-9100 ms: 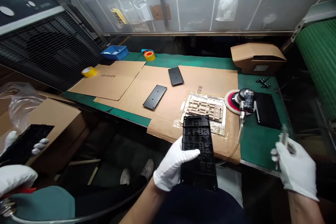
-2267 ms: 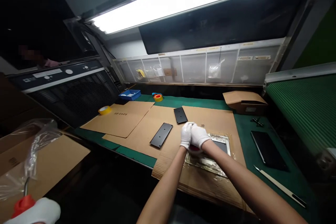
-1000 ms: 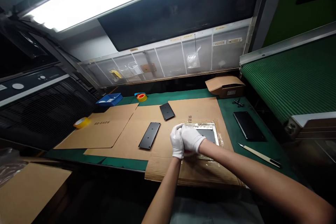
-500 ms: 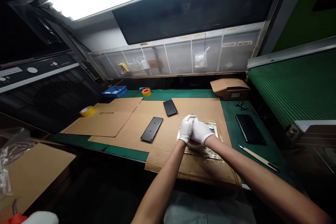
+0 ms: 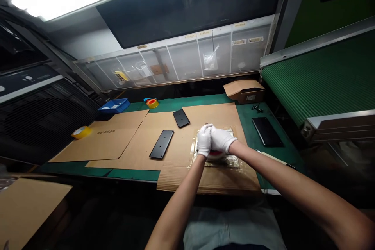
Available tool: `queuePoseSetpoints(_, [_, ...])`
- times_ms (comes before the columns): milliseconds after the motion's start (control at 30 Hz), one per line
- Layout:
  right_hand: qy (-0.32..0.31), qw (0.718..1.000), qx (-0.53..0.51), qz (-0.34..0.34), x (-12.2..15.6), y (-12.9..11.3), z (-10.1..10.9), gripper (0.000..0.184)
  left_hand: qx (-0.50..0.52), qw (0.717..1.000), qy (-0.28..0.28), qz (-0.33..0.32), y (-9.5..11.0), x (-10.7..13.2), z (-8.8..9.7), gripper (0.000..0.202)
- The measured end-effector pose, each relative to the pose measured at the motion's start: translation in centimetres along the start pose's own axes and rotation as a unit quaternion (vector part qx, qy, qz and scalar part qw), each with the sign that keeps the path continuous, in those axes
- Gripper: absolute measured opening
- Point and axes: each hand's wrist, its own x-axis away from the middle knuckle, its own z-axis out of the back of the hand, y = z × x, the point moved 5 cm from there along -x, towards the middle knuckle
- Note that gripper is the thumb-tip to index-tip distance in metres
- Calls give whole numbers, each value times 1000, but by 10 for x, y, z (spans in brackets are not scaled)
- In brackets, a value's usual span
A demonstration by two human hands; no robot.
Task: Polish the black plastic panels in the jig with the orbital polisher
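My left hand (image 5: 204, 140) and my right hand (image 5: 222, 139), both in white gloves, are closed and pressed together. They sit above a flat, pale plate (image 5: 233, 162) that is taped down on cardboard. Below the gloves, the edge of a round red-and-white thing (image 5: 216, 156) peeks out. Whatever lies between my fingers is hidden. Left of my hands, two black rectangular panels with small holes rest on the cardboard: a nearer panel (image 5: 162, 144) and a farther, smaller panel (image 5: 181, 118).
Right of the cardboard sheet (image 5: 137, 160) lie a dark panel (image 5: 267, 132), a long-handled knife (image 5: 277, 158) and small black scissors-like tools (image 5: 257, 108). Behind stand an open carton (image 5: 246, 93), tape rolls (image 5: 152, 103) and a blue tray (image 5: 114, 105). A green conveyor (image 5: 322, 74) runs at right.
My view has shifted, so the bench items appear farther left. My hands stay pressed together over the plate. A white-gloved shape with something red has left the lower left corner.
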Motion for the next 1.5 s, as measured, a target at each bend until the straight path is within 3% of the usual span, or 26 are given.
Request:
queuePoseSetpoints(133, [14, 999, 8, -52, 4, 18, 11, 64, -2, 999, -50, -1, 9, -9, -20, 23])
queuePoseSetpoints(233, [-7, 999, 7, -48, 13, 26, 13, 57, -5, 997, -77, -3, 15, -6, -32, 22])
queuePoseSetpoints(367, [0, 999, 17, -34, 15, 35, 22, 58, -5, 997, -77, -14, 31, -2, -40, 20])
queuePoseSetpoints(433, [21, 999, 29, -34, 13, 38, 26, 53, -1, 998, -53, -24, 40, 7, -35, 20])
queuePoseSetpoints(500, [32, 998, 40, -20, 14, 37, 24, 41, 6, 999, -2, -38, 45, 34, -18, 25])
queuePoseSetpoints(600, [35, 998, 57, 19, 19, 36, 17, 32, 14, 998, 51, -44, 35, 109, 10, 31])
queuePoseSetpoints(667, [43, 996, 71, 17, 22, 40, 15, 30, -2, 1000, 18, -15, 19, 165, 19, 26])
queuePoseSetpoints(733, [54, 995, 87, -9, 24, 48, 17, 29, -5, 998, -54, 34, 1, 209, 19, 24])
queuePoseSetpoints(833, [40, 995, 94, -12, 30, 51, 15, 31, 1, 986, -144, 79, -15, 243, 15, 21])
queuePoseSetpoints(933, [21, 996, 86, 31, 36, 31, 5, 32, -5, 981, -171, 94, -20, 248, 11, 22])
queuePoseSetpoints(1033, [38, 991, 94, 83, 30, -12, -6, 32, -19, 980, -180, 83, -17, 246, 2, 25])
queuePoseSetpoints(1133, [42, 984, 105, 134, 18, -55, -17, 34, -31, 989, -130, 60, -9, 239, 0, 26])
queuePoseSetpoints(1200, [45, 982, 96, 154, 18, -64, -22, 34, -40, 996, -70, 47, -5, 233, 9, 25])
queuePoseSetpoints(1267, [64, 982, 81, 161, 31, -50, -23, 34, -44, 998, -26, 39, -3, 228, 22, 25])
queuePoseSetpoints(1367, [93, 983, 94, 126, 64, 10, -23, 34, -41, 998, 3, 45, -9, 231, 40, 25])
queuePoseSetpoints(1433, [98, 986, 108, 84, 81, 54, -24, 35, -37, 998, 15, 56, -17, 239, 42, 25])
queuePoseSetpoints(1500, [93, 988, 111, 54, 86, 78, -28, 41, -39, 998, 20, 55, -27, 248, 36, 26])
